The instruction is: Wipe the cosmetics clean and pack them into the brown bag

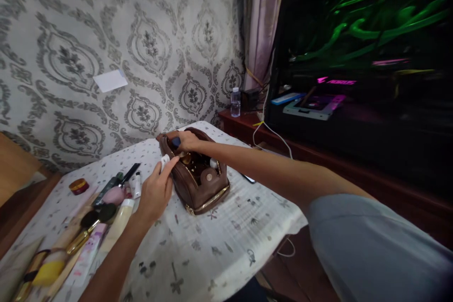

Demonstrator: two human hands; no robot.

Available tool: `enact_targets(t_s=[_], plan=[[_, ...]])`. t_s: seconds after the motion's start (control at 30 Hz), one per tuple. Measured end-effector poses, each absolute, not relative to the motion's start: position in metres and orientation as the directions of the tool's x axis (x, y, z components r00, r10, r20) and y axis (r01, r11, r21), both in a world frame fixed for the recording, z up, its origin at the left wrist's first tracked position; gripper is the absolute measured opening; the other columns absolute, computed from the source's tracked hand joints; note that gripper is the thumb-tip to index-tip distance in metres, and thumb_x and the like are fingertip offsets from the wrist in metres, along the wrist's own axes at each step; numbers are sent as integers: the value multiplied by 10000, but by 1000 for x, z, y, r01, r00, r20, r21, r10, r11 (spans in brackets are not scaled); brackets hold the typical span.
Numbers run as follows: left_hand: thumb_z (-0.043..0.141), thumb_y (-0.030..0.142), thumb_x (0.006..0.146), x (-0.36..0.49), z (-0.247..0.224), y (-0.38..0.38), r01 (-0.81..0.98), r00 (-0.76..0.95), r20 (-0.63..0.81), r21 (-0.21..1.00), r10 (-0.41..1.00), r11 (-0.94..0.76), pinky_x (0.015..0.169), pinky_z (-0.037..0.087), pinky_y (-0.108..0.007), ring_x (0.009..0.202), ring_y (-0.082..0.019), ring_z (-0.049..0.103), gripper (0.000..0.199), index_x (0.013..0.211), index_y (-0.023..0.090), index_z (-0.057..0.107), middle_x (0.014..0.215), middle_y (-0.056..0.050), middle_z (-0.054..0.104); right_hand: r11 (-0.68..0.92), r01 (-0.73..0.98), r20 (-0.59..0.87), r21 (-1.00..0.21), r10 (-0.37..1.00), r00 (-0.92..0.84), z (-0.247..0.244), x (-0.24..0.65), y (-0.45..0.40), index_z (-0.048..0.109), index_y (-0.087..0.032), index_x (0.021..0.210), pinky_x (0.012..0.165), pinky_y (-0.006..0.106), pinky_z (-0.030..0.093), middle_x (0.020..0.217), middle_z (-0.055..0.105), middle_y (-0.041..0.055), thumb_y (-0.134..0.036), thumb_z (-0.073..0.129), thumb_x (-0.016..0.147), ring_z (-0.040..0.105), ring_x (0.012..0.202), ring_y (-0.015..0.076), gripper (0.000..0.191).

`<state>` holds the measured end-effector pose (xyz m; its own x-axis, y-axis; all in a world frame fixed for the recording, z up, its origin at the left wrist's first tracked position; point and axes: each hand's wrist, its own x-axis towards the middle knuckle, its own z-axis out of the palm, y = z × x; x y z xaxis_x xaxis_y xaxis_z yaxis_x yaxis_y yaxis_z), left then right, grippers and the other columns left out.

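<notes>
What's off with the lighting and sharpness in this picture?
Head view: the light looks dim and soft, leaving the inside of the brown bag murky; green and pink glow stands out against the black case; the grey sleeve looks stretched toward the lower right edge, probably wide-angle distortion; the yellow item at lower left looks soft, with no readable label.

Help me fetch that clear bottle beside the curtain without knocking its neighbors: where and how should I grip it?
I'd wrap the bottle around its middle, below the white cap, coming from its near left side. It stands upright and slim, with dark items close on its right.
</notes>
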<state>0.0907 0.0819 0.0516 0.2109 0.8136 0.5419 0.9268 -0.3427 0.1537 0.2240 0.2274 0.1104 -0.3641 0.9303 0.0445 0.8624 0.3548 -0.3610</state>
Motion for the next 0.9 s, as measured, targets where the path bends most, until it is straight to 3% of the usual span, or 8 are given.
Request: enact_targets(t_s=[0.17,0.3,0.5,0.67,0.9], plan=[[343,156,936,88,51,79,921,196,558,178,806,-347,765,504,-318,844,-221,626,515,1400,258,544,1020,-85,588,361,894,122,-265,932,-340,96,219,236,660,-124,1244,946,354,534,1407,532,237,-315,837,702,594,1234,347,602],[348,168,947,85,51,76,916,203,561,181,802,-359,752,505,-311,829,-215,624,501,1404,251,534,1000,-80,589,389,893,171,-225,918,-357,89,218,242,685,-142,1194,950,375,531,1340,598,221,-323,763,799,585,1242,338,442],[350,166,948,88,51,75,918,182,559,198,809,-344,751,504,-307,806,-206,623,501,1410,254,524,986,-73,591,403,896,192,-186,910,-369,89,216,246,709,-123,1132,920,346,519,1214,692,197,-309,739,822,621,1193,320,362],[349,171,949,90,52,75,923,190,537,188,822,-337,763,501,-318,852,-224,629,522,1446,254,486,1032,-85,593,413,893,183,-179,906,-382,91,217,245,719,-139,1113,908,355,523,1217,698,197,-328,739,816,628,1190,325,353],[354,160,940,90,56,75,942,207,509,126,835,-310,698,482,-291,770,-208,604,559,1480,273,443,972,-66,566,415,890,142,-190,909,-393,94,220,248,706,-167,1143,880,339,532,1213,706,184,-334,777,765,659,1147,323,419]])
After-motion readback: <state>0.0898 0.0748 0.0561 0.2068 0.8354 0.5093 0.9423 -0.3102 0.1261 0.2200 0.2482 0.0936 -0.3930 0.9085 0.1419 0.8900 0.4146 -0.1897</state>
